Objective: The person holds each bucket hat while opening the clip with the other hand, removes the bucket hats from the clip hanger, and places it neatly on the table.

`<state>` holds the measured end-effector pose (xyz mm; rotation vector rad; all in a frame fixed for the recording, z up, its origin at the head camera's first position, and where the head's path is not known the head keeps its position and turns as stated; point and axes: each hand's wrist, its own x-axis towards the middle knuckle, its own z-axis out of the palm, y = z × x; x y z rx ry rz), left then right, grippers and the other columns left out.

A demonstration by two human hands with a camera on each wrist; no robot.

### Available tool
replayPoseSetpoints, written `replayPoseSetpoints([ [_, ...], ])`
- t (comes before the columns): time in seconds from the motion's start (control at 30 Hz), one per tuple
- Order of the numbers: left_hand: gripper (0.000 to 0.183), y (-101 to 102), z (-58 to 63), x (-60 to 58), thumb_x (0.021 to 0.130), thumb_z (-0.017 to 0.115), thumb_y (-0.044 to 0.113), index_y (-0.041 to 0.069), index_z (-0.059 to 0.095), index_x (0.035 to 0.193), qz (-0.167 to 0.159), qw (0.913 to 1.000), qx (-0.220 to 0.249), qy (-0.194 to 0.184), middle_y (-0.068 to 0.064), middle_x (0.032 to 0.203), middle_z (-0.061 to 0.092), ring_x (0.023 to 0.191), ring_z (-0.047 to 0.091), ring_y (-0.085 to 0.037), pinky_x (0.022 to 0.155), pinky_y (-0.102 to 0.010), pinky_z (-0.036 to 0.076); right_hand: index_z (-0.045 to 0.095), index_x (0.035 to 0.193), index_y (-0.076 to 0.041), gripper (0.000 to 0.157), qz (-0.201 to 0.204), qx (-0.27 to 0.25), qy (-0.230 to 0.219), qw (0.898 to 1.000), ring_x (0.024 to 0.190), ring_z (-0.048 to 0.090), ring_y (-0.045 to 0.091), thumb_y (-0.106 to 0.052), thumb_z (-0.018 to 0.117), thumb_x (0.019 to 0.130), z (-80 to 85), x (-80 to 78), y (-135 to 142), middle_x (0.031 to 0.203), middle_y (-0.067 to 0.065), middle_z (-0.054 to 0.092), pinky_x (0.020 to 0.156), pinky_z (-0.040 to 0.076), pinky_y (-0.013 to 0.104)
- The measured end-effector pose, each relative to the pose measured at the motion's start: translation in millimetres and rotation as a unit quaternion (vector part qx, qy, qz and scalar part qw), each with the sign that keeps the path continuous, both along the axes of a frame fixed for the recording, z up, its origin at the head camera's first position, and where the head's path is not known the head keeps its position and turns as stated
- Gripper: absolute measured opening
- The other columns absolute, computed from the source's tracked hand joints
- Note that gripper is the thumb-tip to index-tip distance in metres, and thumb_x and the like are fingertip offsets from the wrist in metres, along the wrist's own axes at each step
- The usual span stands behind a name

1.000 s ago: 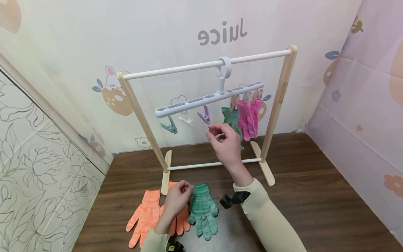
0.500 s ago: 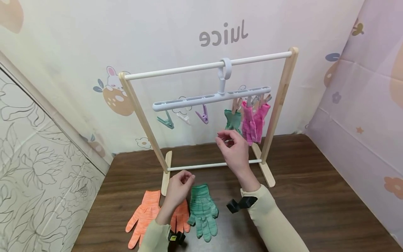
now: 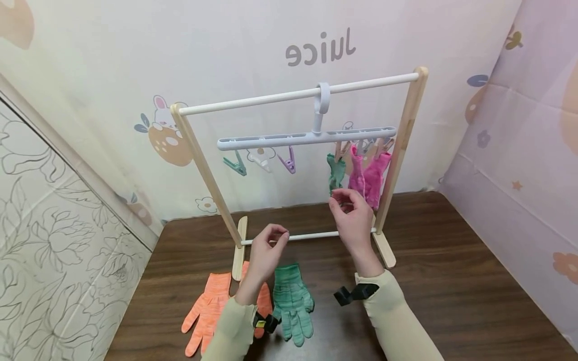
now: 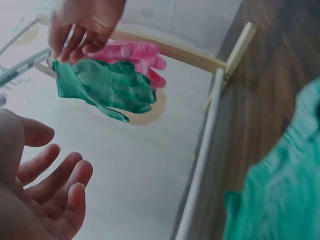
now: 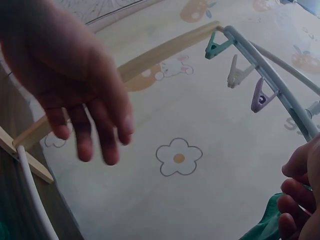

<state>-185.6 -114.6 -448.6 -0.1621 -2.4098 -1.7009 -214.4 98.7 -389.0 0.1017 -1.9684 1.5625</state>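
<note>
My left hand (image 3: pixel 267 249), fingers loosely bent around nothing, is over the table between the orange gloves and the rack's lower bar. Also holding nothing, my right hand (image 3: pixel 354 218) has its fingertips just in front of the lower end of a small green glove (image 3: pixel 336 169). That glove hangs by a beige clothespin (image 3: pixel 339 150) from a pale blue clip hanger (image 3: pixel 271 142). To its right a pair of pink gloves (image 3: pixel 374 176) hangs from the same hanger. On the table lie another green glove (image 3: pixel 292 301) and two orange gloves (image 3: pixel 209 308), one partly hidden by my left forearm.
A wooden rack (image 3: pixel 203 175) with a white top rod (image 3: pixel 253 101) carries the hanger. Green (image 5: pixel 218 47), white (image 5: pixel 239 72) and purple clothespins (image 5: pixel 262 97) dangle from its left half, holding nothing. Printed curtains stand behind and beside the dark wooden table (image 3: pixel 451 281).
My right hand has moved right and slightly down. My left hand has risen and shifted right, away from the orange gloves. The hanger has turned, its clipped gloves swinging right.
</note>
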Motion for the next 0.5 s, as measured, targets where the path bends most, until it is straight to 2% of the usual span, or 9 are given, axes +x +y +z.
replayPoseSetpoints([
  [0.1, 0.016, 8.3, 6.9, -5.3, 0.096, 0.069, 0.024, 0.013, 0.07, 0.107, -0.006, 0.9999, 0.009, 0.013, -0.004, 0.103, 0.073, 0.091, 0.066, -0.012, 0.074, -0.023, 0.051, 0.073, 0.107, 0.0, 0.021, -0.012, -0.007, 0.004, 1.0, 0.084, 0.06, -0.001, -0.004, 0.076, 0.087, -3.4, -1.4, 3.6, 0.099, 0.016, 0.071, 0.072, 0.05, 0.016],
  [0.3, 0.014, 25.9, 18.9, -11.9, 0.095, 0.069, 0.02, 0.014, 0.069, 0.108, -0.021, 0.9991, 0.019, 0.03, -0.005, 0.105, 0.074, 0.088, 0.066, -0.011, 0.074, -0.025, 0.053, 0.071, 0.109, 0.001, 0.024, -0.029, -0.018, 0.005, 0.999, 0.085, 0.06, 0.013, -0.002, 0.076, 0.086, -10.9, -2.9, 8.1, 0.102, 0.019, 0.069, 0.073, 0.049, 0.013],
  [0.5, 0.014, 41.9, 32.2, -18.2, 0.095, 0.068, 0.019, 0.014, 0.068, 0.109, -0.036, 0.9973, 0.028, 0.058, -0.008, 0.105, 0.073, 0.086, 0.064, -0.01, 0.072, -0.023, 0.051, 0.068, 0.111, 0.001, 0.029, -0.047, -0.012, -0.002, 0.999, 0.085, 0.058, 0.022, -0.006, 0.078, 0.085, -13.1, -3.1, 9.9, 0.103, 0.02, 0.063, 0.073, 0.045, 0.012],
])
